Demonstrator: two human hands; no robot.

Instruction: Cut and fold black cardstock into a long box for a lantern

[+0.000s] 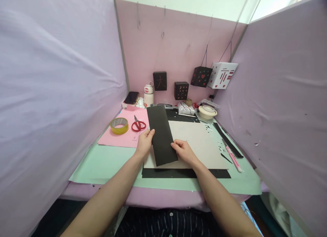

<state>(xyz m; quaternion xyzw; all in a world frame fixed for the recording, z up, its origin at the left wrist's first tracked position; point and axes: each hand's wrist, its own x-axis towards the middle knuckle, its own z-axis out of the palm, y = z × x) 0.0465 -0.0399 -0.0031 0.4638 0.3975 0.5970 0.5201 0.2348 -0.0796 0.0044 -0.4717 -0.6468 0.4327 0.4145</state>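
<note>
Between my two hands is a long strip of black card (161,136), tilted a little to the left at its far end. My left hand (145,141) pinches its left edge, thumb on top. On the opposite edge, lower down, my right hand (184,150) pinches it the same way. Beneath the card lies a pale grey-white board (201,145), resting over black sheets (168,174) that stick out at its near side. Red-handled scissors (138,125) and a roll of yellow tape (119,126) lie on pink paper to the left of my left hand.
A pink craft knife (233,159) lies at the right among black strips and paper scraps. White bowl-shaped items (207,112) and a bottle (148,95) stand at the back. Decorated boxes hang there, including a white one (222,75). Cloth-covered walls enclose both sides.
</note>
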